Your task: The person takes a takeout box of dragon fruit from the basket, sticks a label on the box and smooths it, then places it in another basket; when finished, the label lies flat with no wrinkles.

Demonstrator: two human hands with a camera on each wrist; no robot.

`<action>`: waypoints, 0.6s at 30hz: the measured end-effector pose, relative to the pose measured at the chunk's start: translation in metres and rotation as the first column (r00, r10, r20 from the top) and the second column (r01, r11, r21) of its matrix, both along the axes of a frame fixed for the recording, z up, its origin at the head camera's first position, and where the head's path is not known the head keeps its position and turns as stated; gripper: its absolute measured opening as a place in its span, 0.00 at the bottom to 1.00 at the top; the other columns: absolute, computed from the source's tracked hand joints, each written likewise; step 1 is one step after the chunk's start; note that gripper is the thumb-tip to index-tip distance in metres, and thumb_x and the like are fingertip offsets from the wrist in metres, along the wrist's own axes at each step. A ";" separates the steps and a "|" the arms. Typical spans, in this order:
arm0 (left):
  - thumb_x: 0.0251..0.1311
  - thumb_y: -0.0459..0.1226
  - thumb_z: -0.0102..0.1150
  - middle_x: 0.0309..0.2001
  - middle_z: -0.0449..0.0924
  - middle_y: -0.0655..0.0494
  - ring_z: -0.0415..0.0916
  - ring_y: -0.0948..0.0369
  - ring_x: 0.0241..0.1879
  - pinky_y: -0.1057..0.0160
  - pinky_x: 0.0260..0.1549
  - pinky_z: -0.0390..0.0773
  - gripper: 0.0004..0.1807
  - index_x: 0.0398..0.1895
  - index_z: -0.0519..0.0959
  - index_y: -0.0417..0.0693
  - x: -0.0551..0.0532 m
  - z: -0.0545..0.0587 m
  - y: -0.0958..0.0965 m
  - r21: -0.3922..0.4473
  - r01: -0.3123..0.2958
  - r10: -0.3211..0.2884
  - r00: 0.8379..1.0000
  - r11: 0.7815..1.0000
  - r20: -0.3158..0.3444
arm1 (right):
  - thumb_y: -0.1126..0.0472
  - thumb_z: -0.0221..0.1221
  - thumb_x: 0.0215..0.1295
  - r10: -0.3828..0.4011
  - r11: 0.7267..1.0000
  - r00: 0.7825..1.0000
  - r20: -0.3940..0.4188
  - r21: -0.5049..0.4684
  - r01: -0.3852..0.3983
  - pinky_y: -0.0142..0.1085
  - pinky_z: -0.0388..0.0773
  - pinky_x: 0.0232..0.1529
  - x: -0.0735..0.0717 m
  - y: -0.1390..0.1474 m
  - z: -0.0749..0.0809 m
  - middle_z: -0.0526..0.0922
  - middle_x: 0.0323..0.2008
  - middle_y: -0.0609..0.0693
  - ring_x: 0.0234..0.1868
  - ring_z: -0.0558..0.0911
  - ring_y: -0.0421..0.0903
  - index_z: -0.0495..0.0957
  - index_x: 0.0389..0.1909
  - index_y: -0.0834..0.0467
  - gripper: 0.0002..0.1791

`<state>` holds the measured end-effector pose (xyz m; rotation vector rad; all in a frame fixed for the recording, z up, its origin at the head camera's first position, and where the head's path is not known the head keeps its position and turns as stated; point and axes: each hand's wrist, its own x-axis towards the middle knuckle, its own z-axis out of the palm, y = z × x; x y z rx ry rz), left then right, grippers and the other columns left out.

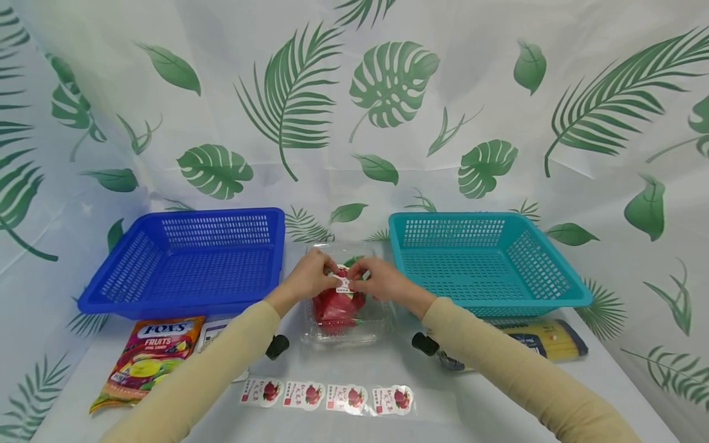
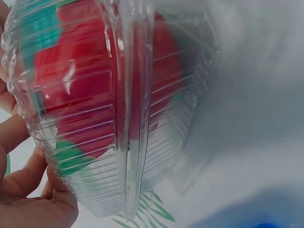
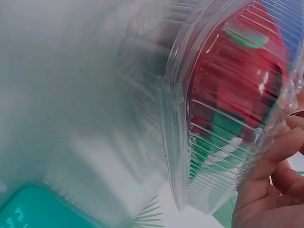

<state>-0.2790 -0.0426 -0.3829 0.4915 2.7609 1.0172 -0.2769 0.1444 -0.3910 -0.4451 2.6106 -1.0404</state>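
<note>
A clear plastic clamshell box stands in the middle of the table, between the two baskets. Inside it lies a red dragon fruit with green scales, also visible through the ribbed wall in both wrist views. Over the lid, my left hand and right hand pinch opposite edges of a small white label sticker. The left wrist view has the left hand's fingers beside the lid; the right wrist view has the right hand's fingers by it too. The sticker is hidden in both wrist views.
A blue basket stands at left, a teal basket at right. A Fox's candy bag and a white packet lie front left. A yellow pasta pack lies partly under the right sleeve. A strip of dragon-fruit stickers lies in front.
</note>
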 end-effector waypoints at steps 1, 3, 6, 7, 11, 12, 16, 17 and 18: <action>0.57 0.35 0.69 0.43 0.70 0.47 0.69 0.55 0.41 0.64 0.36 0.76 0.12 0.41 0.82 0.37 0.000 0.000 0.000 0.001 0.000 0.000 1.000 1.000 0.003 | 0.59 0.63 0.66 -0.001 1.000 1.000 0.002 0.005 0.001 0.34 0.76 0.24 0.000 0.000 0.000 0.78 0.40 0.49 0.31 0.78 0.50 0.79 0.48 0.56 0.12; 0.58 0.36 0.68 0.44 0.70 0.47 0.69 0.55 0.42 0.63 0.37 0.77 0.15 0.46 0.82 0.37 0.000 0.000 0.000 0.003 0.003 -0.003 1.000 1.000 0.008 | 0.59 0.63 0.66 0.002 1.000 1.000 -0.002 0.011 -0.002 0.34 0.78 0.25 0.000 0.000 0.000 0.78 0.43 0.50 0.32 0.78 0.49 0.79 0.52 0.57 0.15; 0.59 0.36 0.67 0.45 0.71 0.46 0.69 0.55 0.43 0.61 0.41 0.77 0.20 0.53 0.80 0.37 -0.001 0.000 -0.001 -0.002 0.010 -0.010 1.000 1.000 0.012 | 0.58 0.63 0.66 0.007 1.000 1.000 -0.019 0.025 -0.007 0.36 0.80 0.27 0.000 0.000 0.000 0.76 0.50 0.53 0.35 0.78 0.48 0.75 0.61 0.56 0.23; 0.59 0.36 0.67 0.45 0.71 0.46 0.69 0.55 0.44 0.61 0.41 0.76 0.21 0.55 0.80 0.37 -0.001 0.000 -0.001 -0.004 0.012 -0.012 1.000 1.000 0.013 | 0.57 0.63 0.66 0.008 1.000 1.000 -0.023 0.031 -0.007 0.36 0.81 0.28 0.001 0.000 0.000 0.75 0.52 0.54 0.37 0.78 0.48 0.74 0.63 0.56 0.25; 0.59 0.36 0.67 0.44 0.71 0.47 0.68 0.55 0.43 0.61 0.41 0.75 0.20 0.54 0.80 0.38 0.000 0.000 -0.002 -0.004 0.020 -0.020 1.000 1.000 0.002 | 0.58 0.63 0.66 0.014 0.999 0.999 -0.043 0.031 -0.012 0.37 0.82 0.29 0.002 0.001 0.001 0.72 0.56 0.57 0.38 0.78 0.48 0.72 0.66 0.56 0.28; 0.59 0.36 0.68 0.43 0.70 0.47 0.68 0.55 0.43 0.61 0.41 0.75 0.19 0.52 0.80 0.39 0.000 0.000 -0.002 0.001 0.020 -0.020 1.000 1.000 0.002 | 0.58 0.63 0.66 0.018 1.000 0.999 -0.047 0.025 -0.017 0.37 0.82 0.29 0.002 0.001 0.001 0.72 0.55 0.57 0.37 0.78 0.47 0.72 0.65 0.57 0.27; 0.58 0.34 0.68 0.40 0.69 0.48 0.68 0.55 0.41 0.62 0.39 0.75 0.09 0.39 0.80 0.40 0.001 0.001 -0.004 0.025 0.028 -0.028 1.000 0.999 -0.001 | 0.60 0.64 0.65 0.034 0.999 0.997 -0.070 0.000 -0.034 0.36 0.80 0.25 0.003 0.001 0.002 0.72 0.51 0.57 0.30 0.77 0.46 0.75 0.57 0.60 0.21; 0.57 0.34 0.68 0.39 0.69 0.48 0.68 0.55 0.40 0.63 0.38 0.75 0.07 0.36 0.80 0.41 0.001 0.001 -0.004 0.024 0.035 -0.034 0.999 0.999 -0.014 | 0.60 0.63 0.65 0.041 0.999 0.996 -0.076 -0.004 -0.041 0.35 0.79 0.25 0.004 0.001 0.001 0.73 0.49 0.56 0.28 0.76 0.45 0.77 0.54 0.60 0.18; 0.57 0.34 0.68 0.39 0.68 0.48 0.68 0.55 0.40 0.63 0.37 0.75 0.06 0.33 0.80 0.42 0.001 0.001 -0.005 0.027 0.037 -0.037 0.999 0.999 -0.011 | 0.60 0.63 0.66 0.045 0.999 0.996 -0.079 -0.006 -0.045 0.35 0.79 0.24 0.004 0.001 0.001 0.74 0.47 0.55 0.27 0.76 0.45 0.78 0.51 0.60 0.15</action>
